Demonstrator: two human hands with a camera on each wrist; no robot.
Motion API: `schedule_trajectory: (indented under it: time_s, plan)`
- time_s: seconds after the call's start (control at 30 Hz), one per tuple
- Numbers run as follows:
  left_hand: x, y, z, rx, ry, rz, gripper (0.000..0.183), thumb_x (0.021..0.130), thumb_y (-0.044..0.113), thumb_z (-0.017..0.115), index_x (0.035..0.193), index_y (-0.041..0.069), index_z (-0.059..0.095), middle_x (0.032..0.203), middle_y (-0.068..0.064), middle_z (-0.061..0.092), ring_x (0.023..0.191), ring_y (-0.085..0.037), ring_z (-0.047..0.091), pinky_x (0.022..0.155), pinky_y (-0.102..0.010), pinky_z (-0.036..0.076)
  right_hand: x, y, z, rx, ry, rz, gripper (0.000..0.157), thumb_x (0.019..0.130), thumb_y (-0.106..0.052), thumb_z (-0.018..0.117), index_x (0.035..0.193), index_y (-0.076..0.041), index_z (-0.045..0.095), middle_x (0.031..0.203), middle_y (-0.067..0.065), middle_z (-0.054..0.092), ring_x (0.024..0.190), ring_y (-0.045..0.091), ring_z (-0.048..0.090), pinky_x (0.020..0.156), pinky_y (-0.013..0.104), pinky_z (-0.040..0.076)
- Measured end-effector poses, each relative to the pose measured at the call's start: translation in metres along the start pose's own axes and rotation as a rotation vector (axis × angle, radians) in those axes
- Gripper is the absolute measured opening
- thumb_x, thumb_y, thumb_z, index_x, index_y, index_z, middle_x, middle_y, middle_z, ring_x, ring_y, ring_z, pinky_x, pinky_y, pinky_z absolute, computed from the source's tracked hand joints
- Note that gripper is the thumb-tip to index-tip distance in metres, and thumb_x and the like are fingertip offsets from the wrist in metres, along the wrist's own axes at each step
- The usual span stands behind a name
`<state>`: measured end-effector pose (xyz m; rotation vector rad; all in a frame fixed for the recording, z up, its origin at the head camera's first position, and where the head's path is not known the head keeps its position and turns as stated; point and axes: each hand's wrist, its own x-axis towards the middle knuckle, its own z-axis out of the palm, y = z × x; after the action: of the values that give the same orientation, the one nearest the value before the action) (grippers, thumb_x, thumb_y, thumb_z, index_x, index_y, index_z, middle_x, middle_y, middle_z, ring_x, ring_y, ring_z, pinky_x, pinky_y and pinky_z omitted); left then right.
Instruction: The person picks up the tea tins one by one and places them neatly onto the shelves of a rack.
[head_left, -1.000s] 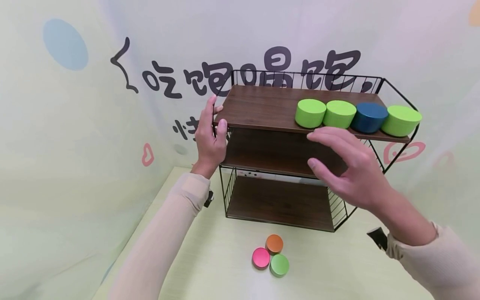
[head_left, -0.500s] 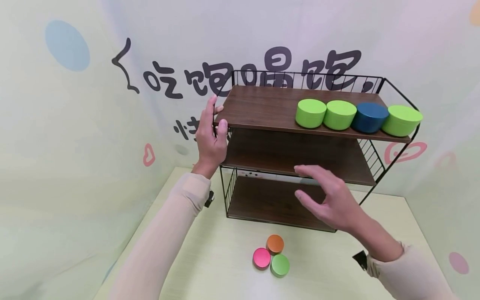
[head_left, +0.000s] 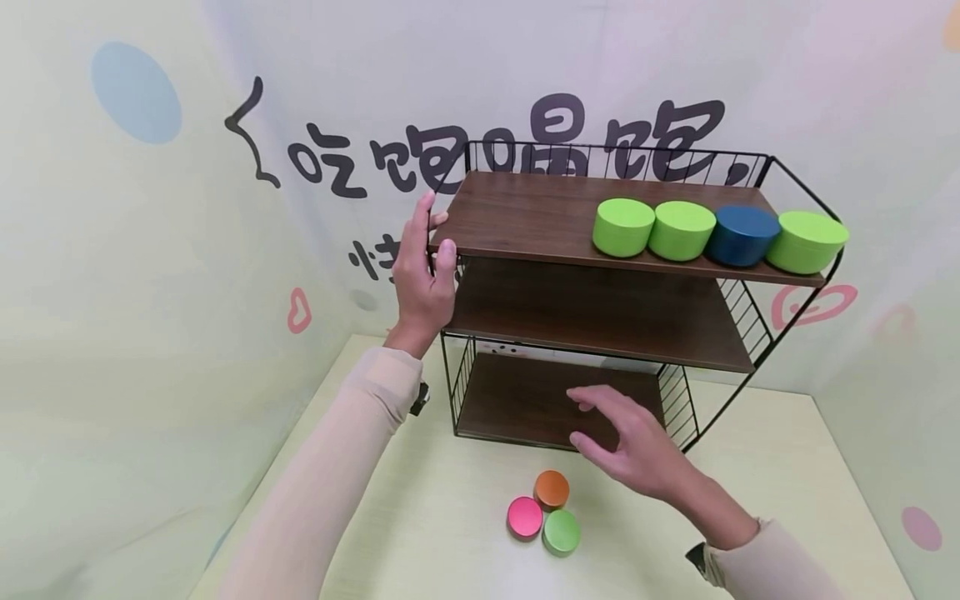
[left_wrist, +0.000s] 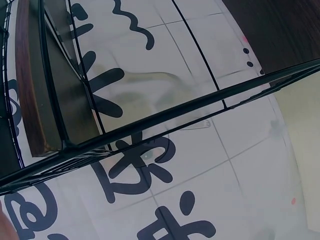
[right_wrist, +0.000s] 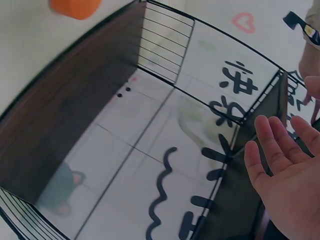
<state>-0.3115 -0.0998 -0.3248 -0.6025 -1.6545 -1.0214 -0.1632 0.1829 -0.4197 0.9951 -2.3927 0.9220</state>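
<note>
My left hand point(head_left: 422, 279) grips the left side of a black wire rack with dark wood shelves point(head_left: 525, 208), its thumb in front of the side frame. In the left wrist view only a sliver of that hand shows. My right hand point(head_left: 633, 442) hovers before the bottom shelf, fingers slightly bent, thumb apart, nothing held. Below and left of it, an orange round tin point(head_left: 552, 489), a pink one point(head_left: 524, 517) and a green one point(head_left: 562, 532) stand clustered on the table. The right wrist view shows the bare right palm point(right_wrist: 290, 185).
Along the top shelf's front right edge stand a blue tin point(head_left: 742, 236) and three lime-green tins point(head_left: 623, 227), in a row. The pale table point(head_left: 795, 467) extends around the rack. A printed wall cloth point(head_left: 322, 83) hangs behind and at the sides.
My right hand has come down from beside the top shelf's tins to the bottom shelf's level, moving slightly left. The left hand and all tins stay where they were.
</note>
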Motion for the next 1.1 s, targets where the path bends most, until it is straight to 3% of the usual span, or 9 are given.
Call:
schedule_trajectory:
  time_s: [0.43,0.6,0.93,1.1]
  plan:
    - [0.000,0.000,-0.001,0.007,-0.006,-0.006,0.054,0.094,0.024,0.043,0.143,0.000,0.048,0.121,-0.014,0.064,0.117,-0.019,0.061,0.074,-0.038,0.044,-0.031,0.008,0.039,0.030,-0.136,0.130,0.050,0.082,-0.019,0.079,0.129,-0.010,0.062,0.124,-0.002,0.064,0.107,0.019,0.064,0.087,0.039,0.054]
    - [0.000,0.001,-0.001,-0.002,-0.008,-0.007,0.055,0.094,0.024,0.043,0.144,0.000,0.047,0.121,-0.016,0.063,0.117,-0.020,0.060,0.071,-0.040,0.043,-0.043,0.010,0.050,0.047,-0.192,0.201,0.048,0.084,-0.021,0.079,0.129,-0.013,0.063,0.125,-0.004,0.064,0.105,0.014,0.063,0.087,0.039,0.054]
    - [0.000,0.003,-0.001,-0.013,0.004,0.003,0.055,0.094,0.023,0.043,0.143,0.000,0.048,0.120,-0.015,0.064,0.116,-0.023,0.061,0.078,-0.040,0.044,-0.060,0.014,0.066,0.051,-0.234,0.232,0.047,0.083,-0.021,0.079,0.126,-0.013,0.064,0.121,-0.009,0.063,0.099,0.009,0.062,0.085,0.035,0.054]
    - [0.000,0.002,0.000,-0.006,0.006,-0.002,0.054,0.094,0.022,0.043,0.143,0.001,0.048,0.120,-0.016,0.064,0.116,-0.023,0.061,0.078,-0.039,0.043,-0.068,0.017,0.072,0.053,-0.253,0.239,0.044,0.083,-0.019,0.077,0.125,-0.010,0.065,0.121,-0.003,0.065,0.098,0.014,0.064,0.085,0.036,0.054]
